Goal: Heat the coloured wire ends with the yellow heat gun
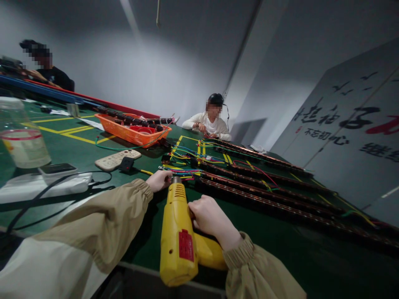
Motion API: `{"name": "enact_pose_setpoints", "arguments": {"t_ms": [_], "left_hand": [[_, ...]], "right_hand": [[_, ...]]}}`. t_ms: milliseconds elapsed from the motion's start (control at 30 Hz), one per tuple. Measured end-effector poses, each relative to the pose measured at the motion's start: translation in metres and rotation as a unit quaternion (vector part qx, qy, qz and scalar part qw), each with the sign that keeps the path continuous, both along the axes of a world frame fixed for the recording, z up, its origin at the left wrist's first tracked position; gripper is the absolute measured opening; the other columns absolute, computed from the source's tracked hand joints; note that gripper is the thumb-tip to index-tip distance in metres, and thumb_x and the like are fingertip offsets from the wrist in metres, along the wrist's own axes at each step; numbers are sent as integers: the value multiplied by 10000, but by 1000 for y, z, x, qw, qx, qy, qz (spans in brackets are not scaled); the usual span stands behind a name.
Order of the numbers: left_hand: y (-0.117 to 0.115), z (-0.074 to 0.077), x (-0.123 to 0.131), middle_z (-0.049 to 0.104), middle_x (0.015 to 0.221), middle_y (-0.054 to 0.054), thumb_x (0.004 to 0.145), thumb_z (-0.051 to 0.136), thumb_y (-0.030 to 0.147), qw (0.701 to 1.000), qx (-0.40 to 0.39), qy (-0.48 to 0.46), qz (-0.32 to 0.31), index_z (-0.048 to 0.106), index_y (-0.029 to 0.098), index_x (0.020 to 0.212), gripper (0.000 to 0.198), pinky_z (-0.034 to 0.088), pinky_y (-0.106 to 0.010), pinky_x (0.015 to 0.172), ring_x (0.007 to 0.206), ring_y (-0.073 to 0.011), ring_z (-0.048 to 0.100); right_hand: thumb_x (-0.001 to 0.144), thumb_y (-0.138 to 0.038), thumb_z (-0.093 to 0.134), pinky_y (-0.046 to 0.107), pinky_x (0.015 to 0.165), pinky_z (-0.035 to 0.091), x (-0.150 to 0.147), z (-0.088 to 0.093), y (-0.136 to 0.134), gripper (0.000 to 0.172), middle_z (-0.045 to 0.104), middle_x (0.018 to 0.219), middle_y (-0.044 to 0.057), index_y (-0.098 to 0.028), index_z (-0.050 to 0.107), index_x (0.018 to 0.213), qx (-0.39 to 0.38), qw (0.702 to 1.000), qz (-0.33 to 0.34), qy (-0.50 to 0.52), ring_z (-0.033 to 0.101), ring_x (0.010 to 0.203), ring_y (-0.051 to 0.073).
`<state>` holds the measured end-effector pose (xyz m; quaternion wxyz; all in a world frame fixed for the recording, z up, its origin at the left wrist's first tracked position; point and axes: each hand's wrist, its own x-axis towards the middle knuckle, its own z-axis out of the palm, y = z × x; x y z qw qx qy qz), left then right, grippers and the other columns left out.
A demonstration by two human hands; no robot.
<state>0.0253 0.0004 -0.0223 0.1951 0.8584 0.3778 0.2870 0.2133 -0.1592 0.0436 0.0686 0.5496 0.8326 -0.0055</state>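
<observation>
My right hand [207,214] is closed around the handle of a yellow heat gun [177,232], whose metal nozzle points away from me. Just left of that nozzle, my left hand [158,180] is curled shut at the ends of coloured wires [188,171], seeming to pinch them; its fingertips are partly hidden. These wires lead right into a long dark strip assembly with copper-coloured lines [249,195]. More such strips [264,178] lie parallel behind it on the green table, with loose blue, yellow, red and green leads at their near ends.
An orange basket [132,135] of dark rolled parts stands beyond my left hand. A beige remote-like object [117,160], a black plug [126,165], a white power strip [81,182], a phone-like device [57,171] and a jar [25,141] lie left. Two people sit farther back.
</observation>
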Motion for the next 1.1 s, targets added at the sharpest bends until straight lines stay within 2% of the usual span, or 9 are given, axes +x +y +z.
{"name": "enact_pose_setpoints", "arguments": {"t_ms": [133,333,733,1100], "left_hand": [[0,-1,-1,446,580,13,640,476,146,1000,3,-1,0,436,126,635,45,264,-192,531,559,-79,366],[0,0,0,427,571,13,690,512,263,1000,3,4,5,426,133,633,166,254,-197,512,546,-82,352],[-2,2,0,415,586,23,731,517,378,1000,5,-3,11,405,139,645,278,274,-202,545,561,-82,360],[3,-3,-1,420,567,23,718,528,392,1000,11,3,8,393,138,625,302,272,-201,535,539,-77,359]], "right_hand": [[690,-260,470,210,841,214,-2,-2,3,248,606,921,32,-157,585,884,10,1000,15,6,492,848,29],[693,-257,448,235,931,218,5,-1,6,237,603,921,24,-158,575,868,11,1000,10,5,472,807,16],[759,-243,421,240,971,309,49,2,-2,258,559,849,14,-98,570,911,-8,997,-79,-18,405,774,-9],[759,-220,394,283,990,316,40,5,-8,270,577,895,31,-110,574,928,-2,997,-68,-48,464,841,22]]}}
